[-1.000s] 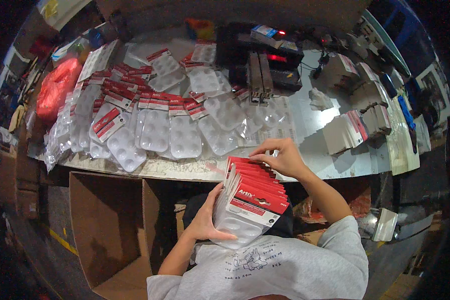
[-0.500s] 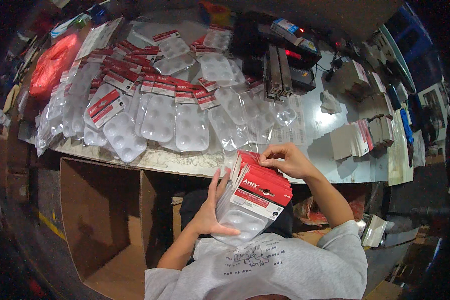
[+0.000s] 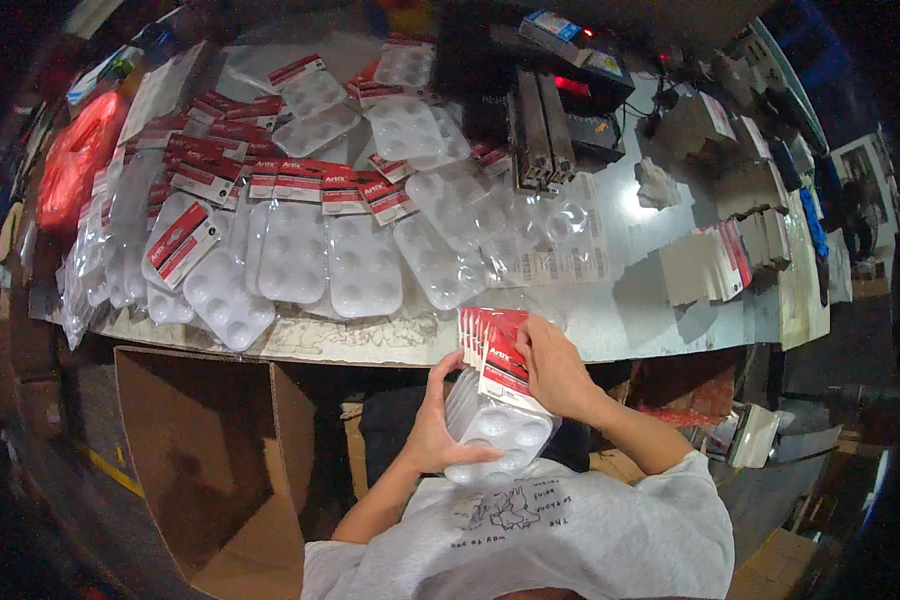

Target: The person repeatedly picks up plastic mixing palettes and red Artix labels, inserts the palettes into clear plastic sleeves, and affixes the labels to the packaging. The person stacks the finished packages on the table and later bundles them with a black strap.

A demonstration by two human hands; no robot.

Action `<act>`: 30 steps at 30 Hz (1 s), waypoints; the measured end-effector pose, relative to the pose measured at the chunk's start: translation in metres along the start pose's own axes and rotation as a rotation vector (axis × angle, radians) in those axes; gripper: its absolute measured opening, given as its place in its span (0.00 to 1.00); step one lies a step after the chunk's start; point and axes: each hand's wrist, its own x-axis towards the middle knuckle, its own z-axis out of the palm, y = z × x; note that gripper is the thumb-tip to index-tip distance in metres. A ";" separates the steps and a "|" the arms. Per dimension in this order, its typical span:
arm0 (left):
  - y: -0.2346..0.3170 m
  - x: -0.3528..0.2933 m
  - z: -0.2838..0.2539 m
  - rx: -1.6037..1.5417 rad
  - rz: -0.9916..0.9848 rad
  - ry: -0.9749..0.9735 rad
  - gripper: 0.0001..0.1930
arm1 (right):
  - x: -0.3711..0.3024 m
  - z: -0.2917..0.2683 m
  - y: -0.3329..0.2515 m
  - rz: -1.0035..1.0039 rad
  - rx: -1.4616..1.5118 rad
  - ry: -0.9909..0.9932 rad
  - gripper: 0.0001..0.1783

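A stack of white plastic paint palettes, bagged in clear film with red and white header cards, is held in front of my chest. My left hand grips its left side, thumb across the front palette and fingers along the edge. My right hand is closed over the right part of the header cards, its fingertips partly hidden. Beyond the stack, many more bagged palettes lie spread over the table, some overlapping.
Below the table at left stands an open cardboard box. Stacks of cards line the table's right side. A dark machine with metal bars sits at the back, a red plastic bag at far left. A crumpled clear piece lies nearby.
My right hand has come down from the top rear of the cards onto their right front side. The fanned cards look squeezed closer together. The view has shifted slightly.
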 end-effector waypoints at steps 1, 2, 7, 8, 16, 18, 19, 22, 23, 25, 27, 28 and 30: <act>-0.001 0.000 0.003 0.013 -0.006 0.019 0.65 | -0.001 0.007 0.007 -0.018 -0.013 0.052 0.06; -0.002 -0.001 0.005 0.023 0.037 0.048 0.64 | 0.000 0.013 0.014 -0.168 -0.106 0.162 0.06; -0.002 -0.012 0.003 0.395 0.122 0.004 0.58 | -0.006 0.019 0.028 -0.500 0.070 0.411 0.06; -0.001 -0.013 0.003 0.486 0.168 0.005 0.57 | -0.009 0.017 0.027 -0.540 0.223 0.398 0.07; 0.011 -0.015 0.006 0.482 0.082 0.017 0.52 | -0.009 -0.005 0.008 -0.385 0.223 0.176 0.14; 0.014 -0.016 0.007 0.562 0.096 -0.016 0.50 | -0.001 0.004 0.005 -0.445 0.211 0.385 0.12; 0.015 -0.016 0.007 0.603 0.116 -0.027 0.49 | 0.003 0.013 0.004 -0.450 0.256 0.462 0.12; 0.016 -0.015 0.007 0.656 0.196 -0.011 0.46 | 0.002 0.021 0.014 -0.542 0.207 0.306 0.11; 0.015 -0.015 0.008 0.653 0.221 0.016 0.45 | -0.001 0.020 0.020 -0.589 0.204 0.207 0.14; 0.015 -0.013 0.008 0.556 0.214 0.036 0.45 | -0.008 0.011 0.031 -0.679 0.243 0.084 0.14; 0.016 -0.011 0.008 0.463 0.160 0.028 0.45 | -0.015 0.001 0.038 -0.770 0.237 0.020 0.15; 0.016 -0.011 0.007 0.523 0.129 0.032 0.44 | -0.016 0.000 0.038 -0.771 0.180 0.002 0.16; 0.016 -0.010 0.005 0.638 0.113 0.007 0.43 | -0.022 -0.004 0.038 -0.811 0.081 0.013 0.17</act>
